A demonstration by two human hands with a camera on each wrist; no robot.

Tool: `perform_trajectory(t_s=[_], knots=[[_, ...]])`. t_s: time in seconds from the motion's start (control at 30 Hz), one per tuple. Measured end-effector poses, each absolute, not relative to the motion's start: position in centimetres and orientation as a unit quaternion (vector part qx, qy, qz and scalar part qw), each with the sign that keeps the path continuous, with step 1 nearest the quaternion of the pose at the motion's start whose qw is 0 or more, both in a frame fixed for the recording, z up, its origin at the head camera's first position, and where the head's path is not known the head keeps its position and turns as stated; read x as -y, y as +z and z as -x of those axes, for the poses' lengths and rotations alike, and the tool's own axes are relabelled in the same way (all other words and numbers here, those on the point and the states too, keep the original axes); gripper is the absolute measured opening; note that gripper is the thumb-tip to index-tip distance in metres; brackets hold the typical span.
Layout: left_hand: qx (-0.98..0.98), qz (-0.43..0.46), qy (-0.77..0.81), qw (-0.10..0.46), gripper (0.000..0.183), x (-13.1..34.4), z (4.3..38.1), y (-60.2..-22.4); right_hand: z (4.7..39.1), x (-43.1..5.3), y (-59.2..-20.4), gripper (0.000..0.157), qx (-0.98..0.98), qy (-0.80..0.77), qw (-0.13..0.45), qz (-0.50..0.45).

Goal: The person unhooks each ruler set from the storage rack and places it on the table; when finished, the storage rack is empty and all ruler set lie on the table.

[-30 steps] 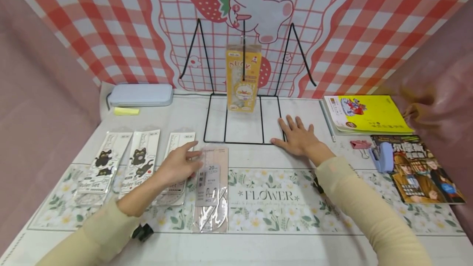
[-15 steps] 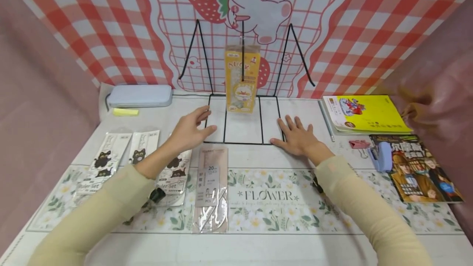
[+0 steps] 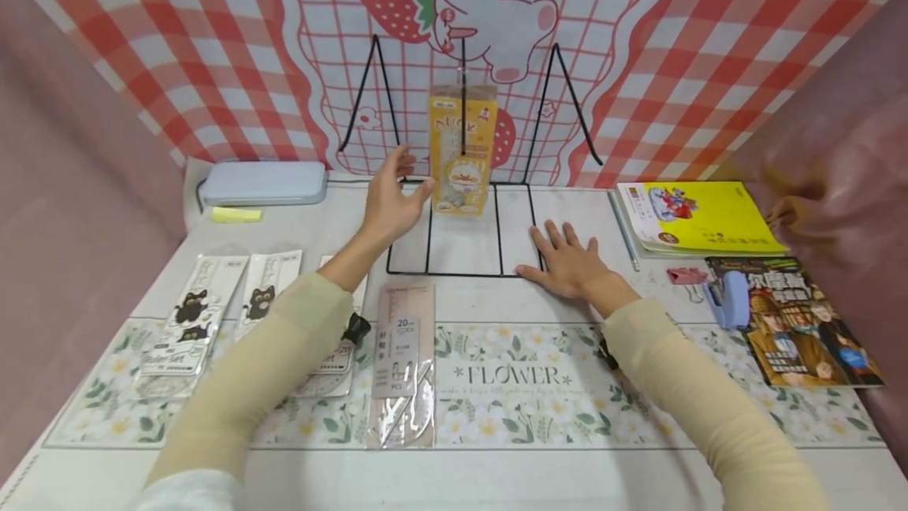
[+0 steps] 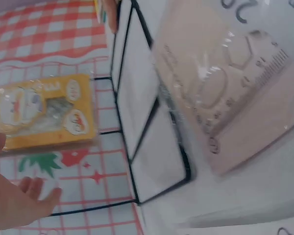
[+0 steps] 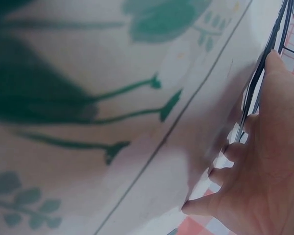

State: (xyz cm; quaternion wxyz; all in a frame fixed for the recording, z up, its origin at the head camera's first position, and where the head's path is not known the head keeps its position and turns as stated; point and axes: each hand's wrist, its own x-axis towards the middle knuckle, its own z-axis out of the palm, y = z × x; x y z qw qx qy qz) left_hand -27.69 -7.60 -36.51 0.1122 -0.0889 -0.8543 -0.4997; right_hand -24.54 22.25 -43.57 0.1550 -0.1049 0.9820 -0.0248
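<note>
A yellow duck-print ruler-set pack (image 3: 463, 152) hangs from the middle hook of a black wire rack (image 3: 466, 275). My left hand (image 3: 394, 199) is raised at the pack's left side, thumb tip close to its lower edge and fingers loosely bent, holding nothing. In the left wrist view that hand (image 4: 14, 200) appears beside the yellow pack (image 4: 44, 115). My right hand (image 3: 563, 260) lies flat with spread fingers over the rack's right front corner. The right wrist view shows this hand (image 5: 264, 161) along the black wire (image 5: 255, 85).
A pink ruler pack (image 3: 404, 361) lies before the rack. Several cat-print ruler packs (image 3: 191, 322) lie left, partly under my forearm. A pale blue case (image 3: 262, 182) and yellow sticky notes (image 3: 236, 215) sit back left. Yellow book (image 3: 709, 215), pink clip (image 3: 686, 276), blue stapler (image 3: 728, 300) and magazine (image 3: 809, 330) are right.
My left hand has moved from the cat-print packs at the front up and rightward to the hanging yellow pack. My right hand has stayed on the rack's corner.
</note>
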Motion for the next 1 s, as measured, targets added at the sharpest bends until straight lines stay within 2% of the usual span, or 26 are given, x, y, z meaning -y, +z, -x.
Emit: perform_trajectory(t_s=[0.13,0.37,1.0], knots=[[0.817,0.092,-0.544,0.166,0.049,7.3,28.6,-37.2,24.5,-22.2,-43.6,0.09,-0.982,-0.025,0.154,0.108],[0.769,0.102,-0.601,0.191,0.028,6.3,29.2,-37.0,24.5,-22.2,-43.8,0.09,-0.983,-0.025,0.149,0.108],[0.778,0.126,-0.597,0.148,0.019,6.3,27.7,-36.5,24.4,-22.2,-43.6,0.088,-0.982,-0.024,0.15,0.109]])
